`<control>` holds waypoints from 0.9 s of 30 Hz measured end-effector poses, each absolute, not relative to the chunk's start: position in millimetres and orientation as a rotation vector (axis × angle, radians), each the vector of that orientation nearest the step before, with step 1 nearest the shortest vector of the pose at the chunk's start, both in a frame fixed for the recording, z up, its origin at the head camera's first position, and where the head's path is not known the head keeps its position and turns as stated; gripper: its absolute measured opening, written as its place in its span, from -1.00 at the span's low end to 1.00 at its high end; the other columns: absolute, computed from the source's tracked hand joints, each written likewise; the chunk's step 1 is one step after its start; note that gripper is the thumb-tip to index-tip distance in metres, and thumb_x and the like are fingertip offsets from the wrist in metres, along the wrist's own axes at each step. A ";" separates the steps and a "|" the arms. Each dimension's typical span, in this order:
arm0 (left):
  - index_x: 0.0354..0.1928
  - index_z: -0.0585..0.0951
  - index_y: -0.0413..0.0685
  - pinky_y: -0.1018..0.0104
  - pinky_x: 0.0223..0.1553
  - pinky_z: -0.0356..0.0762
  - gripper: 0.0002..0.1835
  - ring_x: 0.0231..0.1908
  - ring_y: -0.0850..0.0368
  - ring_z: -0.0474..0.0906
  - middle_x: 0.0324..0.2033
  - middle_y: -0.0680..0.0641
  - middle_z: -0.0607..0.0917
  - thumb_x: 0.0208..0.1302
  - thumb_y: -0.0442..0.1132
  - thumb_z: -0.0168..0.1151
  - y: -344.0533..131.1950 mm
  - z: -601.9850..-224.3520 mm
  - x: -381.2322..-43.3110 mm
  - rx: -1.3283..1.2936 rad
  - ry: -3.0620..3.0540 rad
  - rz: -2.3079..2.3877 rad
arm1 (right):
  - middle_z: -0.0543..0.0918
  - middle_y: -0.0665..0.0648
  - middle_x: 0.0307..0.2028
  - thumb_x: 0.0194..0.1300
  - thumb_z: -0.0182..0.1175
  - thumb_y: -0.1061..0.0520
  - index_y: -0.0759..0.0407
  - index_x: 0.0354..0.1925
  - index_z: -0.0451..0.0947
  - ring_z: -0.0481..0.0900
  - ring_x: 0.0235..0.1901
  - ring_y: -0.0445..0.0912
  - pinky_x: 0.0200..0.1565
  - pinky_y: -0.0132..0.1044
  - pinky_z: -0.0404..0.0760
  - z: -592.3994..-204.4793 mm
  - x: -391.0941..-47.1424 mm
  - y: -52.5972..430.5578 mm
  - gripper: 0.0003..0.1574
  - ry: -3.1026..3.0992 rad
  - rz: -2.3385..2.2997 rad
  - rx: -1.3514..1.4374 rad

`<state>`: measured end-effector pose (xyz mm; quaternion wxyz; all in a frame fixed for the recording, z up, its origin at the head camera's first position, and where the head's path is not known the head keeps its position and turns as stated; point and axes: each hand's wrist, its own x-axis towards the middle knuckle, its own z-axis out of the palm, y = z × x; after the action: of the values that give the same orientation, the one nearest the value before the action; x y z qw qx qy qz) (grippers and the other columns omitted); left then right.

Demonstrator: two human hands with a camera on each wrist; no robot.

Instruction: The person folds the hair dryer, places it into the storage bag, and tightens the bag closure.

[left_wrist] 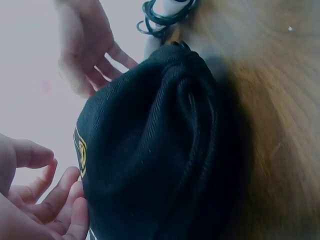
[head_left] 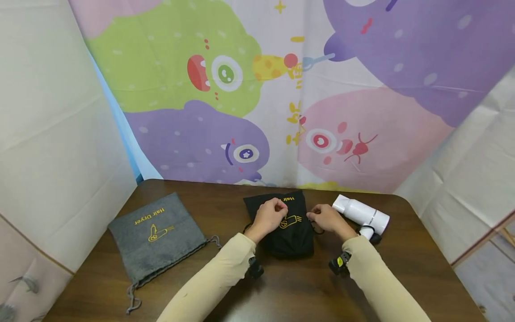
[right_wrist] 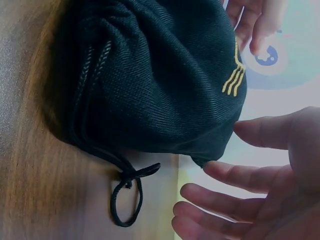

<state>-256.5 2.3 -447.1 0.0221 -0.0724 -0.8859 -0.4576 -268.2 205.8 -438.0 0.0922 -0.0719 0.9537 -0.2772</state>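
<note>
At the middle of the bench (head_left: 289, 286), toward its far edge, lies a black bag (head_left: 287, 241) with yellow lettering and a small drawing on its upper face, and both hands are at it. The left hand (head_left: 268, 217) is over the bag's left part; in the left wrist view its thumb and forefinger tips meet with nothing visible between them, while the other fingers bend loosely against the cloth. The right hand (head_left: 327, 217) is at the bag's right side, fingers spread and relaxed, the thumb and forefinger tips touching the cloth near a corner without a clear grip. The bag bulges, and its mouth looks gathered on the person's side; a knotted drawstring (right_wrist: 128, 176) hangs in a loop there. To the right, just beyond the right hand, rests a white hair dryer (head_left: 360, 213) with a black cord (head_left: 367, 226) about its handle. Well apart on the left, a grey bag (head_left: 161, 250) lies flat, its cord ends loose. The step in hand seems to be straightening or arranging the black bag. The next move, as I judge it, calls for a firm pinch on the cloth or cord by both hands, keeping the loop untangled.
</note>
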 end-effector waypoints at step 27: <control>0.01 0.64 -0.01 0.15 0.13 0.49 -0.72 0.04 0.03 0.57 -0.02 -0.04 0.67 0.31 -0.12 0.25 42.1 -443.5 -262.3 -0.448 -2.752 -1.358 | 0.64 0.41 -0.06 0.43 0.05 0.02 0.43 0.04 0.52 0.58 -0.02 0.26 -0.01 0.08 0.52 -417.7 -237.0 250.2 -0.51 2.928 -0.904 -0.113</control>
<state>-262.3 42.1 -443.5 0.0200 -0.1445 -0.8872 -0.4378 -237.0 250.2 -417.7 0.0377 -0.0370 0.9542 -0.2946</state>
